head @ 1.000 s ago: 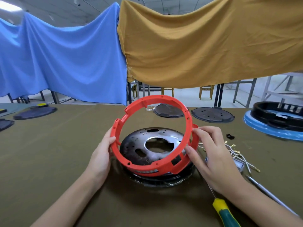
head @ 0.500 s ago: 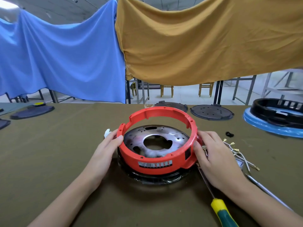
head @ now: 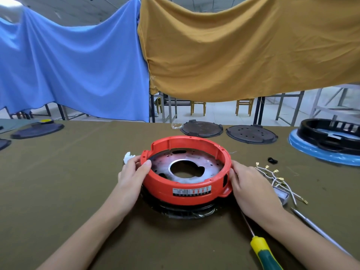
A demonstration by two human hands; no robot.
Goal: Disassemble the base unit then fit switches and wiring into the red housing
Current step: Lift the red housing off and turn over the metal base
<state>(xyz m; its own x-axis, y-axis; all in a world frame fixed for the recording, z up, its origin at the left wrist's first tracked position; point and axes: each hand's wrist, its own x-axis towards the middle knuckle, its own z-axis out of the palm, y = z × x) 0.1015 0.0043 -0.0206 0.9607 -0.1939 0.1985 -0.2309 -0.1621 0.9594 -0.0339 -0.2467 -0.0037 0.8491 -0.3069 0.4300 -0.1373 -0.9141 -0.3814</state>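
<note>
The red housing [head: 187, 191], a round ring with a label on its front, sits level over a metal plate [head: 187, 164] and a black base [head: 185, 210] on the table. My left hand [head: 132, 174] grips its left rim, thumb over the edge. At the ring's right side my right hand [head: 247, 184] holds the wall. White wiring with brass terminals [head: 272, 176] lies to the right, next to a small grey switch part [head: 282, 196]. A white piece [head: 128, 157] lies behind my left hand.
A yellow-and-green screwdriver [head: 263, 248] and a thin metal tool [head: 311, 225] lie at the front right. Two dark round plates [head: 201, 129] [head: 251, 134] sit behind, a blue-and-black unit [head: 327, 141] at far right, dark lids [head: 37, 130] at far left. A small black clip [head: 272, 160] lies nearby.
The red housing, held tilted up on edge a second ago, has been lowered flat over the metal plate. Both hands stayed on its sides.
</note>
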